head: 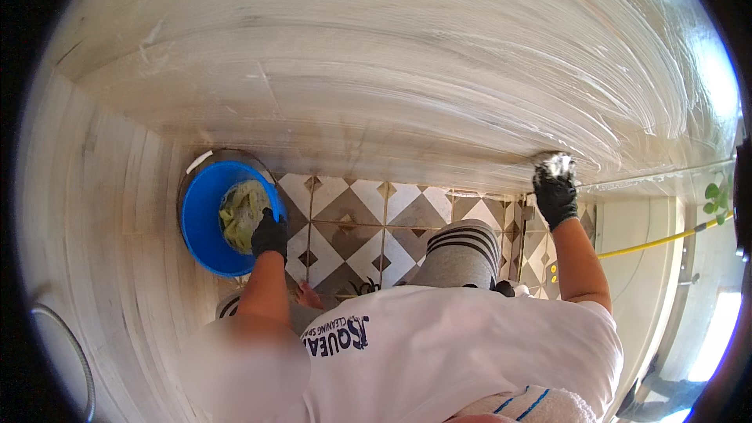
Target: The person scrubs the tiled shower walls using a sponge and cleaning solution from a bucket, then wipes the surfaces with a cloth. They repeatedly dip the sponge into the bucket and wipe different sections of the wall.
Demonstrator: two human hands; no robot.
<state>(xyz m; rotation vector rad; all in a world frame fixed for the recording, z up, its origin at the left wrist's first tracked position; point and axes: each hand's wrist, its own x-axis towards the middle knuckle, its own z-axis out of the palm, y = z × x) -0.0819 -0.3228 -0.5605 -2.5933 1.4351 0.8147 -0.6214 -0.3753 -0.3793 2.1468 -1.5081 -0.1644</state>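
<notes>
My left hand [269, 239], in a black glove, grips the near right rim of a blue plastic bucket [202, 235]. Inside the bucket a yellow-green cloth [245, 211] lies in sudsy water. Off to the right, my right hand [554, 191], also gloved in black, presses against the tiled wall [376, 100]. White foam covers its fingers and a dark scrubber [549, 158] under them, whose exact kind is blurred. Streaks of foam [599, 82] run in arcs over the wall's right part.
Patterned floor tiles [346, 229] lie between the bucket and my bent knee [461, 252]. A yellow hose [658, 244] crosses at right, below a green plant [715, 197]. At lower left hangs a metal shower hose [73, 343]. A striped towel [529, 405] shows at the bottom.
</notes>
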